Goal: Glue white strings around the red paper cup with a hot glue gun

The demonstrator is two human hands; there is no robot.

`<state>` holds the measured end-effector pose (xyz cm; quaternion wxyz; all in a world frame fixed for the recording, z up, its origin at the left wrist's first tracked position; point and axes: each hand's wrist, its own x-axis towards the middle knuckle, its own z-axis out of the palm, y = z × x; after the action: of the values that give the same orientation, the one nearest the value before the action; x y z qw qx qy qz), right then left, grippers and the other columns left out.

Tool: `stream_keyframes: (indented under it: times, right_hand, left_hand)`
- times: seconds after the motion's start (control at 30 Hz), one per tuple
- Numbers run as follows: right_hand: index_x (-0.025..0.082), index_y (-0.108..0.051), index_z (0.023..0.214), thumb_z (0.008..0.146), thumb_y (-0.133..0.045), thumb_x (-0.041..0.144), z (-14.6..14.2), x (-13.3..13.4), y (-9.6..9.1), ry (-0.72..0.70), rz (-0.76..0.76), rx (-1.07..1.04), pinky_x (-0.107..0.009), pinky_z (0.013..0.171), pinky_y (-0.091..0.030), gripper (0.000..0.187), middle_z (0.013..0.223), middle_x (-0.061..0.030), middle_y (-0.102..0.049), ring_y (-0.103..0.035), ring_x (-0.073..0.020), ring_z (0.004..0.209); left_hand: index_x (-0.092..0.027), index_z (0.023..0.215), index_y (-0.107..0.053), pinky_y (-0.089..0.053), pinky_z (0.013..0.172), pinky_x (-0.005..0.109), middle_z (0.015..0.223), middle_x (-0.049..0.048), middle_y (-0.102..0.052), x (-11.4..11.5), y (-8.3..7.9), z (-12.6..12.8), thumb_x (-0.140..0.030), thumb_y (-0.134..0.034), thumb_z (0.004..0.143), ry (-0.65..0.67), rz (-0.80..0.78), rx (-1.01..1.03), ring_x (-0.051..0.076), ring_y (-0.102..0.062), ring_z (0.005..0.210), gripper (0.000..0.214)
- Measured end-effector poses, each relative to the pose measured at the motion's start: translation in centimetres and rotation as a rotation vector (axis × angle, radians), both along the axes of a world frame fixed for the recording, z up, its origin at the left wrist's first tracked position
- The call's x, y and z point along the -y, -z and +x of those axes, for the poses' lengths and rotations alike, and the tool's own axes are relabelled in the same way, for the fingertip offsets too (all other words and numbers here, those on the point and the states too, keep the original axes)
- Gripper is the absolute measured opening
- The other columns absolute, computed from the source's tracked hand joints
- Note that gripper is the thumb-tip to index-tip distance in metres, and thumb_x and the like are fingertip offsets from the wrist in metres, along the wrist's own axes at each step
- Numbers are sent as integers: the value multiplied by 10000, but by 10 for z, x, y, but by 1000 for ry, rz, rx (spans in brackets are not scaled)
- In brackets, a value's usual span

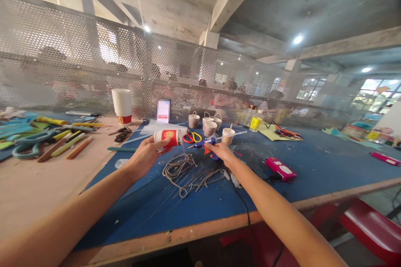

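Note:
My left hand (146, 155) grips a red and white paper cup (169, 137), tipped on its side with its rim to the right. A strand of grey cord (179, 167) hangs near the cup's rim and lies in loose coils on the table below. In my right hand (222, 153) is a blue hot glue gun (203, 143), its nozzle pointing left toward the cup, a small gap between them. A clear glue stick (239, 133) sticks out behind the gun. Scissors (192, 137) with red and yellow handles lie just beyond.
Several cord-wrapped little cups (210, 127) stand behind the gun. A stack of paper cups (122, 106) and a phone (163, 110) stand farther back before a perforated metal screen (138, 66). Teal scissors (34, 144) and wooden sticks lie left; a pink box (281, 169) lies right. A black cable (242, 202) crosses the table edge.

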<state>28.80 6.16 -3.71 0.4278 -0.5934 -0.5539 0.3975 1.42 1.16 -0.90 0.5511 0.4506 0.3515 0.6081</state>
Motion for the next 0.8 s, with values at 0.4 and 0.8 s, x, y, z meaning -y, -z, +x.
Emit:
stream_keyframes:
  times: [0.4, 0.8]
  right_hand:
    - [170, -748, 733, 828, -787, 463, 8, -9, 8, -74, 62, 180, -227, 533, -490, 311, 591, -21, -700, -643, -144, 531]
    - [203, -633, 661, 904, -707, 440, 5, 16, -12, 129, 329, 776, -351, 790, -503, 348, 823, -128, -753, -729, -305, 958]
  left_hand:
    - [-152, 881, -784, -568, 817, 337, 892, 73, -805, 0, 0, 1, -267, -916, 620, 18, 9, 27, 215, -720, 835, 315]
    - [-162, 887, -809, -580, 836, 326, 915, 70, -812, -3, 5, 0, -244, -905, 647, 56, 3, 52, 220, -727, 882, 271]
